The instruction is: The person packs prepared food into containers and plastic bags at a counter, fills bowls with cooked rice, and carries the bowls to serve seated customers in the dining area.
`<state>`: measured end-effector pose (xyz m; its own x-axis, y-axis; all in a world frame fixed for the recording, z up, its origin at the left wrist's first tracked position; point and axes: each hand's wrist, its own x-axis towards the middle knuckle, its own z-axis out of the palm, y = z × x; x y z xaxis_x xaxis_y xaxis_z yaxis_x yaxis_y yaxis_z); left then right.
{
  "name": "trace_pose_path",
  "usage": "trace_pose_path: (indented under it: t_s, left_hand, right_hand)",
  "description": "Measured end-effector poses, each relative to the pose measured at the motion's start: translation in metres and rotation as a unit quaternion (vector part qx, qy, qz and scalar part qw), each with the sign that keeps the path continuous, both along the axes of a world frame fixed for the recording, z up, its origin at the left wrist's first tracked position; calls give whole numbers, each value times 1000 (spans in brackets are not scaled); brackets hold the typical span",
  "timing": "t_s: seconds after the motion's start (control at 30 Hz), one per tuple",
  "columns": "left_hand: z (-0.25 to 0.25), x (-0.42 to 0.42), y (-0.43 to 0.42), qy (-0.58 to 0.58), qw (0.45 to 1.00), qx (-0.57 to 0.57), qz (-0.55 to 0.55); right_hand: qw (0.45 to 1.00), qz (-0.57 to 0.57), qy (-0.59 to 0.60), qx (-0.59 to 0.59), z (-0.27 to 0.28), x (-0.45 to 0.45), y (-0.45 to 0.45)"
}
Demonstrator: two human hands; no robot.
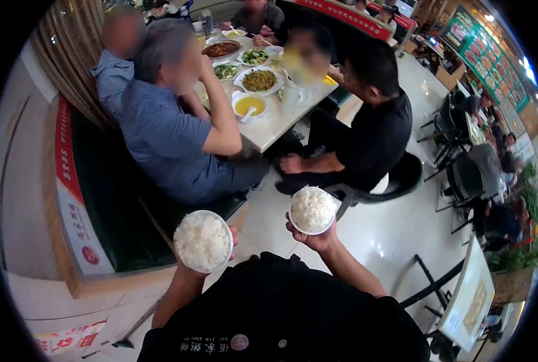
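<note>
Two white bowls heaped with white rice are held up in front of my dark top. The left bowl of rice [203, 241] rests in my left hand [234, 241], whose fingertips show at the bowl's right side; the rest of that hand is mostly hidden beneath it. My right hand [317, 240] is wrapped under and around the right bowl of rice [313, 210], with the thumb on its left side. Both bowls are upright and apart from each other, short of the dining table [264, 137].
Several people sit around the table, which holds a yellow soup bowl [249, 106], a plate of greens [259, 80] and a red dish [221, 49]. A green bench [109, 205] stands at left, a black chair [401, 181] at right, another table [468, 295] at lower right.
</note>
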<state>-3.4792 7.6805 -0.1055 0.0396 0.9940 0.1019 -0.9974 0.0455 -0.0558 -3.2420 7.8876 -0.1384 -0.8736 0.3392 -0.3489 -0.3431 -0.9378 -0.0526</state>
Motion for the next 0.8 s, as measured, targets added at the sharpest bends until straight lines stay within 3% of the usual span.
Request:
trace_pose_path:
  t_s: [0.13,0.37,0.57,0.8]
  left_hand:
    - [2,-25,57,29,998,33,44]
    - [31,-32,122,22,984,-39,175]
    - [44,-29,156,30,969,-96,225]
    - [42,-36,162,29,957,-113,266]
  right_hand:
    - [997,56,32,-42,-33,-48,85]
    - [976,174,88,-100,-107,-125,210]
    - [971,214,-86,-57,-153,-171,280]
    - [967,229,-53,-103,-179,-195,321]
